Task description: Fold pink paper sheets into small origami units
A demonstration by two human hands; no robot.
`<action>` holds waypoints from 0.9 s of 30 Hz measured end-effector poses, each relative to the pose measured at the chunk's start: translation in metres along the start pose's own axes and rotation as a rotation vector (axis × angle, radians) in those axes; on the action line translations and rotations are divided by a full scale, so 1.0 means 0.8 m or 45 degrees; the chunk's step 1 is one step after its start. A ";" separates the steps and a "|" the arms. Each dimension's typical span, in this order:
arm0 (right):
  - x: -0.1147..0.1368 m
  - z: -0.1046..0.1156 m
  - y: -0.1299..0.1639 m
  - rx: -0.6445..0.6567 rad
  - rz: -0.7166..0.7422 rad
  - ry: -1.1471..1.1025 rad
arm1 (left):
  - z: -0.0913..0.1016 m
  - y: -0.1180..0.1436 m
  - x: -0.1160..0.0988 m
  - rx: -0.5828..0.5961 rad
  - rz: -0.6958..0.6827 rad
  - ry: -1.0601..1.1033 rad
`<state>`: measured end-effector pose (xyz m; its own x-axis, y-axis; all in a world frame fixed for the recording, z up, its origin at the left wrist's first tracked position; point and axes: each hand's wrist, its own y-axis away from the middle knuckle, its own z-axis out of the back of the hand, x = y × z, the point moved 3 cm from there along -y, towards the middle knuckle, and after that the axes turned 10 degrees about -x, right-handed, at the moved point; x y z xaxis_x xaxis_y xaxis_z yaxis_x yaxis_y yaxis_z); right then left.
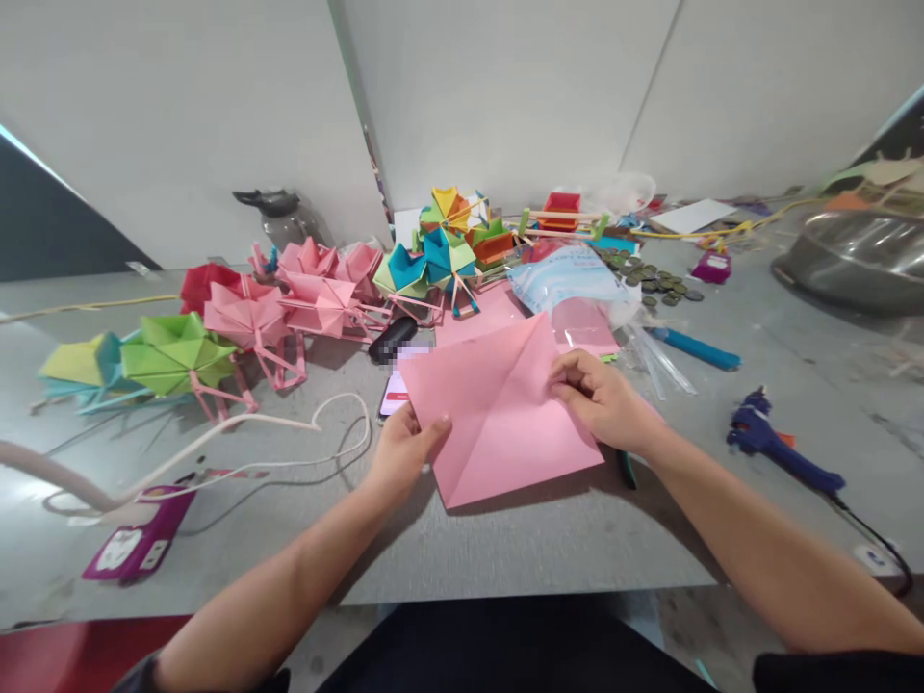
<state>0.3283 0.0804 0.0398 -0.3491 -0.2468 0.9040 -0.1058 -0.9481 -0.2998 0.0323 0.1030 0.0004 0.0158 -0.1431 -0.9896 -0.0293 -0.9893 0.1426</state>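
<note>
A square pink sheet of paper [498, 414] with a diagonal crease is held up in front of me, slightly tilted above the table. My left hand [408, 443] grips its left edge, thumb on top and fingers behind. On the right side, my right hand [596, 390] pinches the paper between thumb and fingers. Behind the sheet lie more pink papers [480, 313], partly covered by it. A phone [394, 395] with a lit screen sits by my left hand, and a black oval case [394, 339] is just beyond it.
Folded paper models in pink [249, 313], green [180, 351] and other colours stand at left and back. A purple power strip [141, 534] with a white cable lies front left. To the right are a blue glue gun [783, 448], a blue cutter [697, 348], coins [660, 279] and a metal bowl [852, 260].
</note>
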 end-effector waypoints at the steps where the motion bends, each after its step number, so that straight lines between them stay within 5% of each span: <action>1: -0.003 0.000 0.002 -0.035 -0.019 -0.024 | -0.003 0.002 0.001 0.020 0.014 -0.021; 6: -0.018 0.000 0.005 -0.210 -0.191 -0.093 | -0.006 0.002 -0.001 -0.001 -0.068 -0.111; 11: -0.027 -0.013 0.007 -0.060 -0.287 -0.059 | -0.004 -0.002 0.005 0.040 -0.059 -0.097; 16: -0.026 -0.015 0.010 -0.109 -0.204 0.038 | -0.002 -0.010 0.005 -0.027 -0.044 -0.027; 21: -0.029 -0.014 0.010 -0.070 -0.234 -0.021 | 0.000 -0.018 -0.001 0.105 0.096 0.266; 27: -0.026 -0.019 0.014 -0.042 -0.326 -0.130 | 0.003 -0.021 -0.002 0.176 0.136 0.262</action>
<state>0.3199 0.0784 0.0128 -0.2113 -0.0204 0.9772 -0.2091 -0.9757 -0.0656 0.0301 0.1200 -0.0001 0.2081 -0.2628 -0.9421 -0.1774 -0.9574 0.2279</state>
